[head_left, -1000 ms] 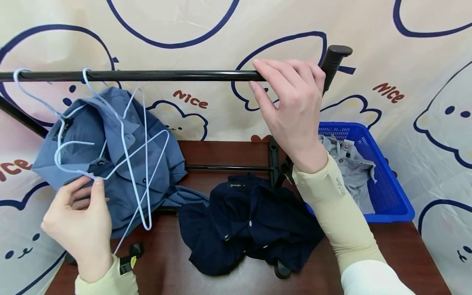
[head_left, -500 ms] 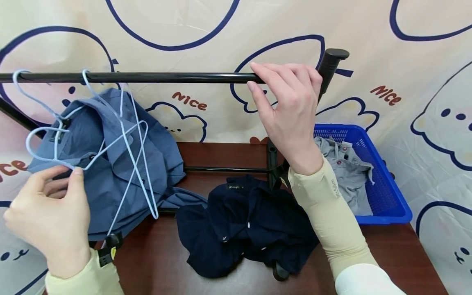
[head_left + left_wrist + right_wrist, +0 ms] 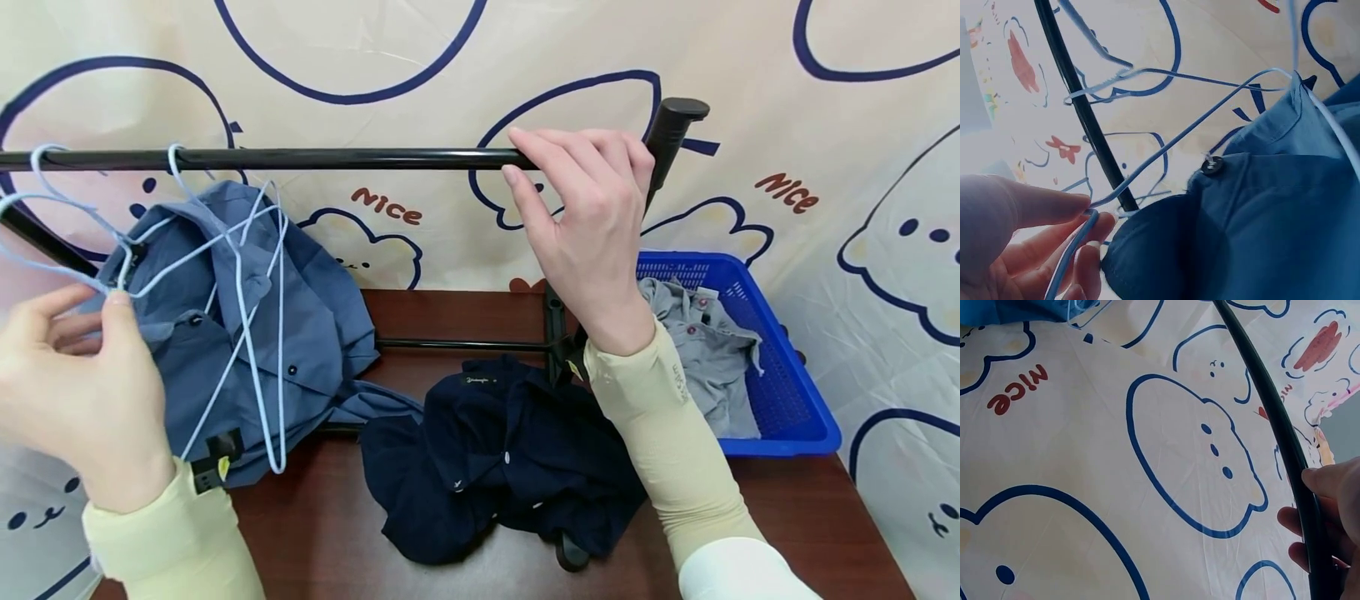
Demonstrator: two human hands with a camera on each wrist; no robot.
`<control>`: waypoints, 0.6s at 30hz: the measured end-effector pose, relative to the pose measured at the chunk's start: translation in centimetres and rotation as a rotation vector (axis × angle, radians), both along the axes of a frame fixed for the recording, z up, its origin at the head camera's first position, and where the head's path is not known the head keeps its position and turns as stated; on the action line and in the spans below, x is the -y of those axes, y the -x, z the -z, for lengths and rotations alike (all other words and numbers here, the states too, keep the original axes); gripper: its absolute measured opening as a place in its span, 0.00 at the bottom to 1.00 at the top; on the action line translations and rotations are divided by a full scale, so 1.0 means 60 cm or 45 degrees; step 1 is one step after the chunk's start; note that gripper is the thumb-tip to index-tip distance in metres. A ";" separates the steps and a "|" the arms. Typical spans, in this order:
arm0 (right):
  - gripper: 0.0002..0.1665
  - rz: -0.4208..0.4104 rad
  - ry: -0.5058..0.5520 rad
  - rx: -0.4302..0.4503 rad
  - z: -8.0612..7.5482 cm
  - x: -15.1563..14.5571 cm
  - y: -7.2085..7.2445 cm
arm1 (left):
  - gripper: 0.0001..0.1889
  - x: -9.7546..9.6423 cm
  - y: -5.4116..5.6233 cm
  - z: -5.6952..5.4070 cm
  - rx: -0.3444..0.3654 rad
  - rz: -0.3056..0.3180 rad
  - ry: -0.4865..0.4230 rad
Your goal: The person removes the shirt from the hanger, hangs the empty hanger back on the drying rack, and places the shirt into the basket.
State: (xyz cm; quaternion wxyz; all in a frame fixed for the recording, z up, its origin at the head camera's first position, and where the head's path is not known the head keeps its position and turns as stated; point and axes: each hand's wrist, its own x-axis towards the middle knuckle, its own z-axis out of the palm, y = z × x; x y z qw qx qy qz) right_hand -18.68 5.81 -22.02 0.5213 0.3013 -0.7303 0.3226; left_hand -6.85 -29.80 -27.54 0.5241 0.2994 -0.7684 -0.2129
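Note:
My left hand (image 3: 90, 392) pinches a light blue wire hanger (image 3: 1160, 152) near the base of its hook, between thumb and fingers. The hook loops out to the left, while the frame slants right across a blue shirt (image 3: 322, 333). That shirt hangs bunched beneath the black rail (image 3: 360, 158), where two more light blue hangers are hooked, and one shirt button shows close by in the left wrist view. At the rail's right end, my right hand (image 3: 600, 225) grips the bar, fingers over the top and thumb on the near side.
Below the rail a navy shirt (image 3: 465, 475) lies crumpled on the brown table (image 3: 330, 533). To the right stands a blue basket (image 3: 795, 375) holding a grey garment (image 3: 705, 350). A patterned curtain (image 3: 420, 50) backs everything.
My left hand has moved left and up with the pinched hanger, whose hook now reaches the left edge of the head view. The right hand stays on the rail.

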 end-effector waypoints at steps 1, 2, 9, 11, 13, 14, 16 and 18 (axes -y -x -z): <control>0.16 -0.002 0.001 0.001 0.000 0.001 0.000 | 0.19 0.000 0.004 -0.003 -0.004 0.001 0.010; 0.16 -0.003 0.002 0.003 0.000 0.001 0.000 | 0.20 0.002 0.008 -0.007 -0.005 -0.002 0.020; 0.16 0.006 -0.002 0.010 0.001 0.001 0.000 | 0.21 0.015 0.044 -0.028 -0.012 -0.001 0.050; 0.16 0.005 -0.002 0.011 0.001 0.002 0.000 | 0.21 0.018 0.052 -0.032 -0.005 -0.021 0.043; 0.16 0.006 0.000 0.012 0.001 0.002 0.000 | 0.21 0.021 0.058 -0.037 -0.002 -0.035 0.040; 0.16 0.007 0.002 0.012 0.000 0.002 0.000 | 0.22 0.022 0.062 -0.039 -0.002 -0.046 0.043; 0.16 0.008 0.003 0.017 0.000 0.003 -0.001 | 0.22 0.024 0.067 -0.043 -0.007 -0.066 0.047; 0.16 0.008 0.003 0.021 0.000 0.003 -0.001 | 0.22 0.025 0.071 -0.046 -0.020 -0.079 0.055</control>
